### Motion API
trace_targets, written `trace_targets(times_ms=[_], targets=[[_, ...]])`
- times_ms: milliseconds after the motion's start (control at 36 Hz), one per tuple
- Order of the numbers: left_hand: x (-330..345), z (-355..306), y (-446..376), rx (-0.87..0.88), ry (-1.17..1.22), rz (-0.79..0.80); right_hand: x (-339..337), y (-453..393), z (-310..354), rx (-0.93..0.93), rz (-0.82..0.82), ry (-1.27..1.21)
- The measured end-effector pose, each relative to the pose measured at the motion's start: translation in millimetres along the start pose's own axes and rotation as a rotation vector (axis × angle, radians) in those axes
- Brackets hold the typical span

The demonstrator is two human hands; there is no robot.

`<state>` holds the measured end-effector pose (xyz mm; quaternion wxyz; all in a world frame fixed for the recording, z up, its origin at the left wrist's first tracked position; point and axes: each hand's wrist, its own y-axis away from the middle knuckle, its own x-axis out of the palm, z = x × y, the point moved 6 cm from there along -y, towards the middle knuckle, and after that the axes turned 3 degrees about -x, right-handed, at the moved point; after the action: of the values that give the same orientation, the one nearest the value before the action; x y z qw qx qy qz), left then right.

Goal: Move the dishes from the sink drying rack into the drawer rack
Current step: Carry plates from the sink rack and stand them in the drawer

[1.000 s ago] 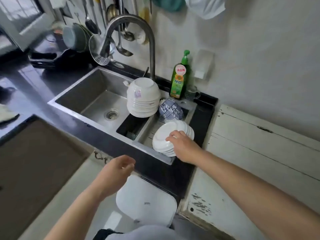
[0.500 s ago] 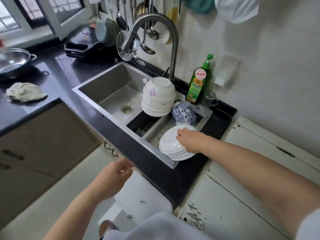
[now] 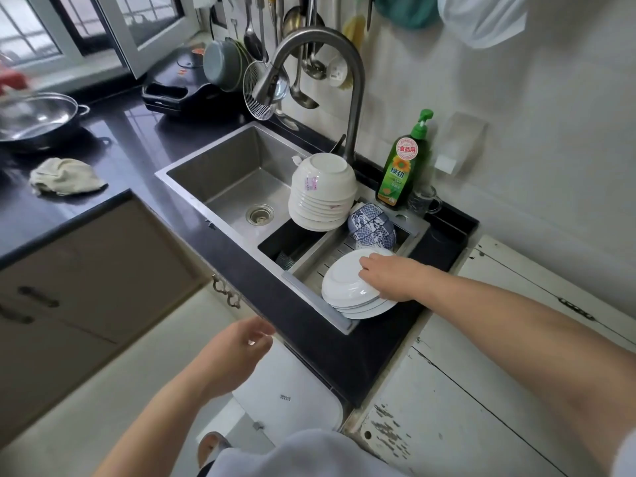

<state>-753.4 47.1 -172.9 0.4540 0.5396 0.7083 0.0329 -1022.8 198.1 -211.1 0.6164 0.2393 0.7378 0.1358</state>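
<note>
A stack of white plates (image 3: 344, 280) lies tilted at the near end of the sink drying rack (image 3: 306, 293). My right hand (image 3: 389, 277) grips the stack's right edge, fingers spread over the top plate. Behind the plates stand nested blue-patterned bowls (image 3: 371, 225) and a tall stack of upturned white bowls (image 3: 321, 191). My left hand (image 3: 237, 352) hovers below the counter edge, fingers loosely curled, holding nothing. No drawer rack is in view.
The faucet (image 3: 344, 63) arches over the bowls. A green soap bottle (image 3: 401, 170) and a glass cup (image 3: 421, 201) stand behind the rack. A closed drawer with an ornate handle (image 3: 225, 294) sits under the sink, a white lidded bin (image 3: 289, 397) below it. A cloth (image 3: 65, 175) lies on the counter.
The plate stack under my right hand has tipped from leaning upright to lying flatter toward the rack's near edge. My left hand has barely moved.
</note>
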Motion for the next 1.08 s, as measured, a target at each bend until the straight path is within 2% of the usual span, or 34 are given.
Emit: trace_targets(times_ms=[139,417,556,639,695,778,833,861,945,1028,1083], targets=[[0,3,2,-0.025,0.011,0.003,-10,5,-5,0.019,-0.102,0.001],[5,0,12,-0.019,-0.008,0.068,-9,3,1,0.221,-0.398,0.227],[4,10,14,-0.04,0.042,0.069,-33,27,2,0.275,-0.569,0.099],[8,19,14,-0.093,0.208,0.074,-46,57,-2,0.406,-0.731,-0.218],[13,23,14,-0.151,0.349,0.091,-54,77,-1,0.587,-0.83,-0.597],[25,20,12,-0.235,0.686,0.14,-40,86,11,0.874,-0.954,-1.508],[32,9,11,-0.264,1.029,0.16,-29,78,37,0.847,-0.996,-2.117],[35,3,10,-0.268,1.181,0.149,-27,76,52,0.82,-0.998,-2.314],[44,-13,8,-0.239,1.388,0.106,-18,69,99,0.807,-0.94,-2.601],[57,-29,13,-0.182,1.424,0.162,-17,59,149,0.76,-0.802,-2.714],[61,-30,14,-0.19,1.427,0.132,-17,54,171,0.722,-0.73,-2.716]])
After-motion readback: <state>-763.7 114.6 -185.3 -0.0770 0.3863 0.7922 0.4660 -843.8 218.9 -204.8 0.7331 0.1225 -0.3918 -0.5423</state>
